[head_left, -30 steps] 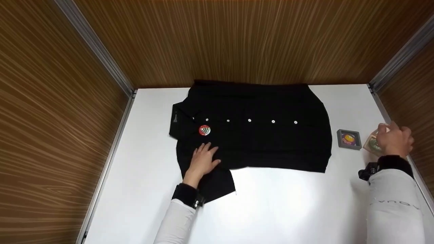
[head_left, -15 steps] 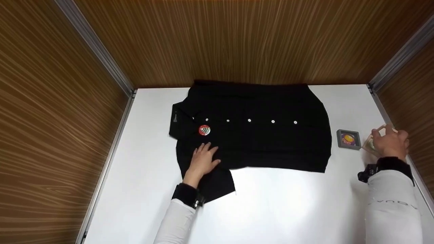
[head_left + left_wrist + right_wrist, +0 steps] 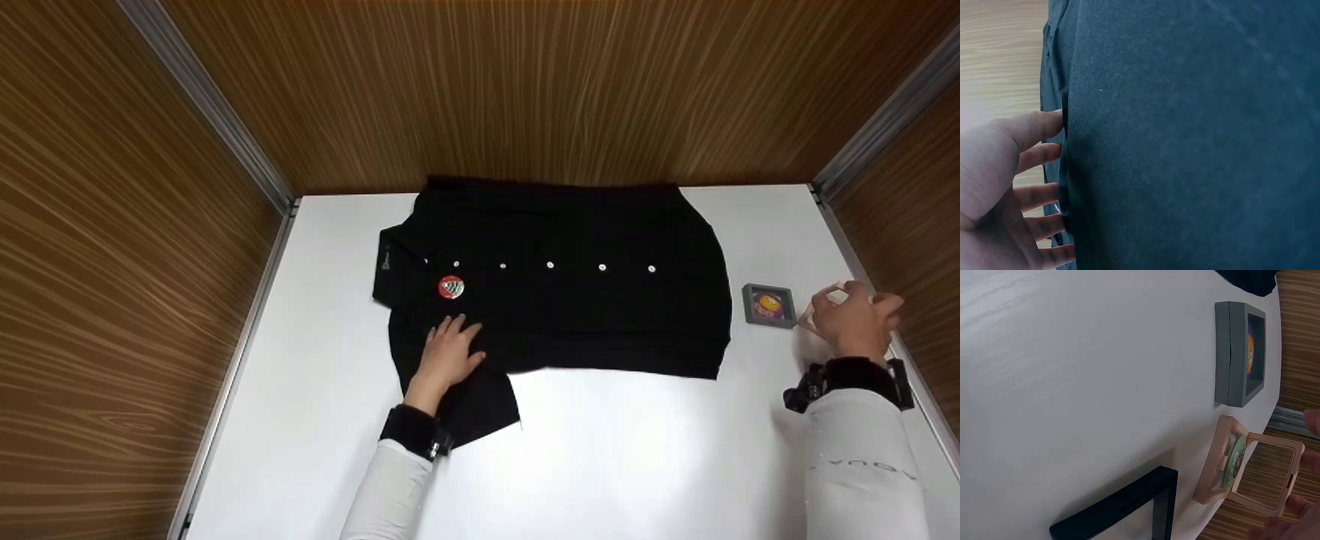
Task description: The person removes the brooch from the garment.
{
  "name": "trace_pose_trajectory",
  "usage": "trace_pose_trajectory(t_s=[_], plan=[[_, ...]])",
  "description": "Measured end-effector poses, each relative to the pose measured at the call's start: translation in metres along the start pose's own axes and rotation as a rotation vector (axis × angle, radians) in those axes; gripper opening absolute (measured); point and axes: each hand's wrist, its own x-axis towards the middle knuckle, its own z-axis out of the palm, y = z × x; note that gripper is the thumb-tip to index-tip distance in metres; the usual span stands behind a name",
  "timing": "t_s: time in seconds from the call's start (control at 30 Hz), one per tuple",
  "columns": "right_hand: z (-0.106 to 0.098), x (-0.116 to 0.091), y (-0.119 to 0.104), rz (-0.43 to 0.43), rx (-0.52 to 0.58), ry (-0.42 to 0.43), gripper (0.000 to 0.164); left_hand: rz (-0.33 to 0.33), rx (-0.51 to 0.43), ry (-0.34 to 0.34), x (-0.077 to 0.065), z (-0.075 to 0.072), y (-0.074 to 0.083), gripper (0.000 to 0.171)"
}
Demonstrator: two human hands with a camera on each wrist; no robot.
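A black buttoned shirt (image 3: 600, 322) lies flat, its collar to the left, with a round red pin badge (image 3: 451, 287) near the collar. On its lower chest rests my left hand (image 3: 448, 360), fingers spread. In the left wrist view those fingers meet the dark cloth. At the far right my right hand (image 3: 859, 322) holds the raised clear lid (image 3: 1276, 439) of a pink display case (image 3: 1212, 467) by its rim. A green round badge (image 3: 1234, 464) sits inside that case. Beside it stands a grey display case (image 3: 1237, 354) holding a purple and yellow badge (image 3: 769, 305).
A black frame-shaped piece (image 3: 1123, 500) shows at the bottom of the right wrist view. Wood-grain panels (image 3: 495, 90) with metal edge strips close off the white table (image 3: 600, 450) at the back and both sides.
My right hand has drawn slightly toward me and to the left, tilting the pink case's lid. It now hides the green badge in the head view. My left hand stays put.
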Motion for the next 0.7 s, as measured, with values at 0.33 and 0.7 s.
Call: trace_pose_trajectory(t_s=[0.33,0.7], plan=[[0.011,-0.011,0.003,-0.052,-0.124,-0.129,0.07,-0.007,-0.009,-0.013,0.0,0.0,0.0,0.052],[0.015,-0.023,0.0,-0.053,-0.171,-0.212,0.07,-0.015,-0.005,-0.016,0.0,-0.001,0.001,0.052]])
